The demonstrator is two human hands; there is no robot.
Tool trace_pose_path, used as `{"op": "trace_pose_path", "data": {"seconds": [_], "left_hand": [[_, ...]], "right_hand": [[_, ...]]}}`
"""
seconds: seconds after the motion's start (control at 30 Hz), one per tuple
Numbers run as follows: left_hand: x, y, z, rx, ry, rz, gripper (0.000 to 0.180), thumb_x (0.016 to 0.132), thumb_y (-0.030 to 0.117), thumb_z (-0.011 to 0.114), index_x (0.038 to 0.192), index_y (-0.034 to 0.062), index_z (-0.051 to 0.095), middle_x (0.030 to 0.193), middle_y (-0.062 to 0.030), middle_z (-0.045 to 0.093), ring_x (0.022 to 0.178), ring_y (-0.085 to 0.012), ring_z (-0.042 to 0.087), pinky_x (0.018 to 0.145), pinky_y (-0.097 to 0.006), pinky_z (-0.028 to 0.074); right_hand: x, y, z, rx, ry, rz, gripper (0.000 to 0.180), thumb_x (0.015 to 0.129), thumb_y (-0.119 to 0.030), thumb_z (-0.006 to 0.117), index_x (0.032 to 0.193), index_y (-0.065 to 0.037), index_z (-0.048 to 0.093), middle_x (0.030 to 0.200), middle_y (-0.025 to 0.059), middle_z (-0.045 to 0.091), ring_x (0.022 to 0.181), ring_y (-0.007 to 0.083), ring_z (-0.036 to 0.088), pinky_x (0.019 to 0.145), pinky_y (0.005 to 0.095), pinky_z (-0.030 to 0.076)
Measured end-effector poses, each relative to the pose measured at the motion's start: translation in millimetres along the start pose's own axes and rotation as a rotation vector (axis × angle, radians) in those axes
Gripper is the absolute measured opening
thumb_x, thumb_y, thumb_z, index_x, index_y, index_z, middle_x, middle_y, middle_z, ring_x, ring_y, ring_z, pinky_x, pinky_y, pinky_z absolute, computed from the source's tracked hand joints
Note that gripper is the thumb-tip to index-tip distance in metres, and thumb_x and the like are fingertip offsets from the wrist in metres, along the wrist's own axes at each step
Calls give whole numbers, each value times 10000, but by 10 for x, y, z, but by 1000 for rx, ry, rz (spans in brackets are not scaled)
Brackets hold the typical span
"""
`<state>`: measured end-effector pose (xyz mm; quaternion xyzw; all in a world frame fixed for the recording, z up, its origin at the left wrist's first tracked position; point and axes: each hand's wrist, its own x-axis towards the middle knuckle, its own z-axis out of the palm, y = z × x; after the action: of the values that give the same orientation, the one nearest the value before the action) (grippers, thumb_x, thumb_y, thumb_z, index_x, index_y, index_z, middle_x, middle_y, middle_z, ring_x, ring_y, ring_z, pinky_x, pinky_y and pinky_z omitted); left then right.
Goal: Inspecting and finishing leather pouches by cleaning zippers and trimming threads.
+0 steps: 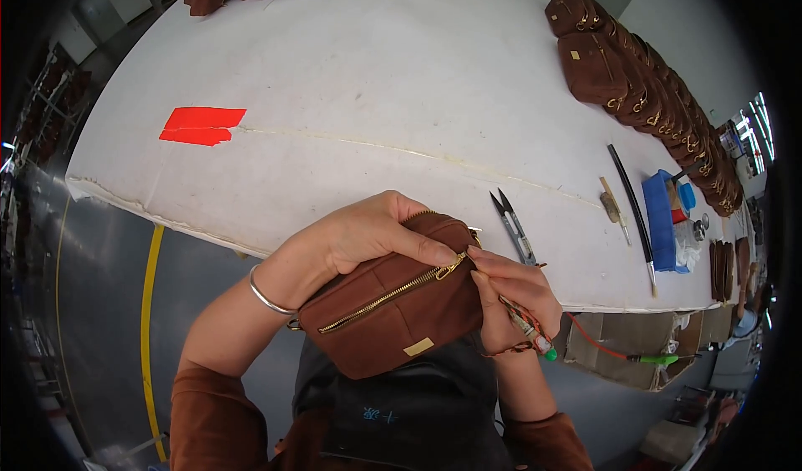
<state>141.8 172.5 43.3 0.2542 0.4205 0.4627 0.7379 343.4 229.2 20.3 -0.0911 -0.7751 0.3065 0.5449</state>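
A small brown bag [393, 304] with a brass zip across its face is held up above my lap, tilted. My left hand [372, 233] grips it over the top, thumb lying beside the gold zip pull [449, 267]. At the right end of the zip, my right hand [518, 291] pinches the bag's edge with thumb and fingertips; the exact spot between them is hidden. A gold label plate [418, 347] sits low on the bag's face. Around my right wrist is a multicoloured band [525, 321] beside a green-tipped piece I cannot make out.
Thread snips [512, 225] lie on the white table [351, 95] beyond my right hand. Farther right are a small brush [614, 208], a long black-handled brush [631, 212] and a blue bin [660, 225]. Brown bags [618, 70] line the far right; red tape [200, 126] marks the left.
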Motion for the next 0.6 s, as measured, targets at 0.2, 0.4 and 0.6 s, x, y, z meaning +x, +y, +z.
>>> {"op": "trace_pose_path", "data": {"seconds": [0.2,0.4,0.6], "left_hand": [[7,28,23,9,1,-6,332,736,81,825,1028,-17,703,950,-79,719,842,-130,668,783,-260,527],[25,-1,-11,34,2,15,340,742,94,823,1038,-21,702,954,-78,719,848,-130,667,784,-262,524],[-1,-7,-18,30,-9,14,339,744,101,821,1040,-17,705,950,-79,718,840,-136,666,781,-264,523]], "right_hand": [[-12,-21,-78,421,110,402,209,833,126,642,904,11,482,894,219,657,894,324,696,844,415,575],[36,15,-83,441,65,457,201,834,123,643,901,17,487,902,220,660,886,319,697,834,400,573],[53,-27,-57,326,22,389,198,814,110,678,889,19,519,901,208,667,873,308,702,820,399,581]]}}
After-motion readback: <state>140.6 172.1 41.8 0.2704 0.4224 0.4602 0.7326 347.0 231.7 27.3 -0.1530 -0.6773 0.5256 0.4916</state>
